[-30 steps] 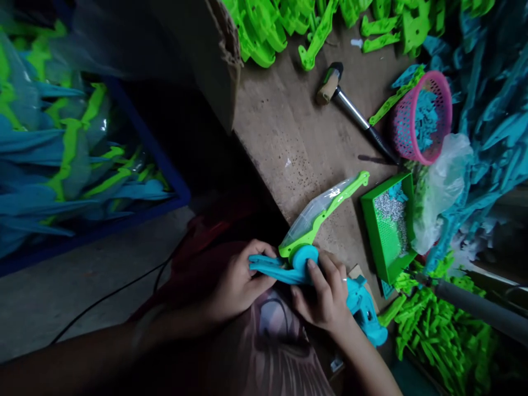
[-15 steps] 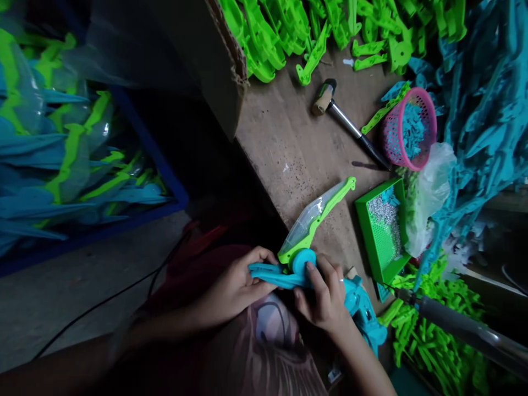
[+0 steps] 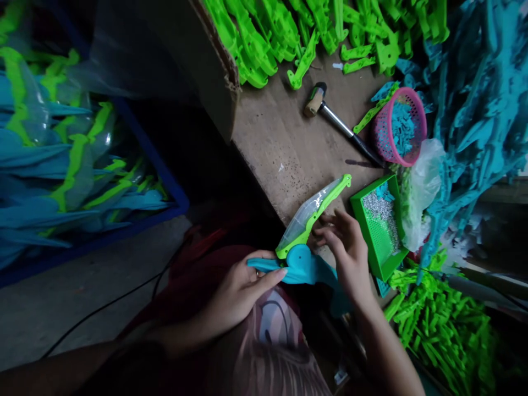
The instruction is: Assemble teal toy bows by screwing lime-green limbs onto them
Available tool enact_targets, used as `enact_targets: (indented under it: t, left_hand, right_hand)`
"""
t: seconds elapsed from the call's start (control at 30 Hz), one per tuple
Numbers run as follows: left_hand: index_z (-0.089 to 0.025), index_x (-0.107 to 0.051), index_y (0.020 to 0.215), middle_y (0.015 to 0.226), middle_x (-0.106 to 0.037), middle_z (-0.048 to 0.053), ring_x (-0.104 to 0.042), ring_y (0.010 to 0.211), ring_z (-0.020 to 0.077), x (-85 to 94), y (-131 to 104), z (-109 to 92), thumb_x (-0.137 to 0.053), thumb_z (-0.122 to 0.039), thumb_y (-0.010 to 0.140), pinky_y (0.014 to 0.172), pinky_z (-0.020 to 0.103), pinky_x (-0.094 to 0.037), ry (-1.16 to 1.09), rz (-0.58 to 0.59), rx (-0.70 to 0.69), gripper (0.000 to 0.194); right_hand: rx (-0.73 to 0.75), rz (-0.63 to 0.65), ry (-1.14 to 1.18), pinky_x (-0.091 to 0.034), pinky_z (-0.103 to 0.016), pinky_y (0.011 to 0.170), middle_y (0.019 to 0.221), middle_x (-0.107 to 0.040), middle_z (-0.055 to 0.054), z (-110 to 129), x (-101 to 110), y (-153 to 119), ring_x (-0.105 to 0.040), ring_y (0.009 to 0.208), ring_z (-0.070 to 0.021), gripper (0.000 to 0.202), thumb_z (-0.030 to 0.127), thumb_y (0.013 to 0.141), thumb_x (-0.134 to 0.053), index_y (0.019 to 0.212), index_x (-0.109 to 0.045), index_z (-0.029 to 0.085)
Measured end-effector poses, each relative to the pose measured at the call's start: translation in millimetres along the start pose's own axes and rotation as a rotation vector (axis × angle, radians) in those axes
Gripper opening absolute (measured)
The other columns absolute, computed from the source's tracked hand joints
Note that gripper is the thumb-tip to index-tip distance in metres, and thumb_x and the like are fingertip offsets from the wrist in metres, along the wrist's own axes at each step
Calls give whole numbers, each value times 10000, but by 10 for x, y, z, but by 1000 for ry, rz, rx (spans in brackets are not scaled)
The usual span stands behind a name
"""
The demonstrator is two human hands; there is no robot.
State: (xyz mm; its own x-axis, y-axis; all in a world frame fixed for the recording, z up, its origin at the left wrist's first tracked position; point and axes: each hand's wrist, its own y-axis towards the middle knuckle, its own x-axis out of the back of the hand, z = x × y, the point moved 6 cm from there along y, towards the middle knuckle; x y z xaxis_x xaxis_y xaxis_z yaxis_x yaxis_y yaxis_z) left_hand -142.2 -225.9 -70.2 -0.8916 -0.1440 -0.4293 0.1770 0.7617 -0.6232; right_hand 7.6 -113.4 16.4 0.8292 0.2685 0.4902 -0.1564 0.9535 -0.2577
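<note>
Pinching the blue plastic piece (image 3: 300,262) in the left grip (image 3: 241,286), just below the middle of the frame. Leaving the right grip (image 3: 348,250) loose and free, just right of the clear-sided green plastic arm (image 3: 312,223). Farther out, on the wooden surface (image 3: 284,132), a hammer (image 3: 339,121), upper middle; a pink basket (image 3: 383,135) of blue bits (image 3: 403,129) and a green tray (image 3: 389,270), right.
</note>
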Motion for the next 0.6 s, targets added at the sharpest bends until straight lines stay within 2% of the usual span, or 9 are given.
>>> enact_targets:
  t: [0.07, 0.13, 0.3, 0.37, 0.4, 0.43, 0.5, 0.53, 0.6]
  left_hand:
    - [-187, -651, 1003, 841, -720, 15, -678, 808, 194, -19, -8, -10, -725, -485, 794, 739, 273, -527, -22, 15, -15, 372]
    - [-177, -668, 1024, 967, -750, 54, -694, 933, 227, -76, -18, -45, -707, -493, 813, 844, 305, -534, -43, 71, -33, 381]
    - [-167, -693, 1001, 946, -761, 64, -700, 916, 240, -140, -48, -123, -707, -514, 812, 850, 322, -536, -26, 111, -61, 395]
    - [-172, -699, 966, 853, -753, 44, -702, 862, 234, -127, -39, -114, -727, -530, 792, 812, 319, -547, -23, 105, -54, 399]
    - [-173, -702, 944, 817, -747, 38, -705, 854, 237, -124, -29, -101, -742, -543, 777, 811, 323, -553, -30, 111, -41, 408]
    - [-173, -706, 924, 800, -746, 38, -710, 860, 245, -125, -17, -85, -762, -560, 754, 824, 332, -561, -45, 121, -23, 426]
    - [-172, -716, 919, 858, -768, 59, -721, 936, 277, -136, 6, -44, -814, -595, 684, 893, 370, -573, -97, 130, 40, 494]
    - [-170, -722, 929, 917, -779, 77, -721, 987, 298, -143, 15, -24, -832, -619, 648, 930, 396, -573, -125, 122, 77, 541]
    - [-172, -735, 926, 1006, -786, 100, -715, 1050, 335, -133, 30, 1, -831, -693, 592, 962, 440, -579, -137, 41, 132, 626]
  right_hand:
    - [-145, 69, 178, -525, -260, 580, 964, -652, -40, 7, -120, 241, -618, 695, -129, 416, 353, 874, -665, 1243, -553, 197]
    - [-162, 175, 225, -475, -231, 544, 874, -621, -1, 53, -287, 414, -550, 626, -100, 421, 359, 843, -699, 1205, -579, 180]
    - [81, 495, 11, -543, -320, 791, 982, -654, -32, 251, -710, 417, -613, 866, -173, 370, 378, 866, -687, 1161, -610, 169]
    - [187, 477, -165, -555, -385, 864, 1069, -659, -69, 340, -680, 261, -638, 941, -209, 379, 366, 918, -626, 1237, -587, 165]
    - [258, 380, -281, -563, -408, 871, 1123, -650, -90, 395, -565, 156, -647, 964, -223, 412, 346, 933, -609, 1302, -560, 171]
    - [353, 196, -404, -574, -423, 863, 1162, -639, -101, 467, -363, 23, -654, 977, -236, 455, 327, 928, -619, 1356, -536, 195]
    - [567, -307, -611, -588, -460, 858, 1229, -609, -94, 607, 209, -388, -649, 1037, -275, 555, 285, 887, -674, 1416, -503, 289]
    - [679, -627, -673, -586, -490, 876, 1209, -616, -66, 647, 545, -673, -638, 1071, -300, 551, 276, 853, -710, 1372, -542, 355]
    - [769, -1103, -680, -520, -569, 1000, 1268, -581, -38, 560, 1156, -1178, -571, 1206, -329, 508, 239, 882, -649, 1340, -538, 429]
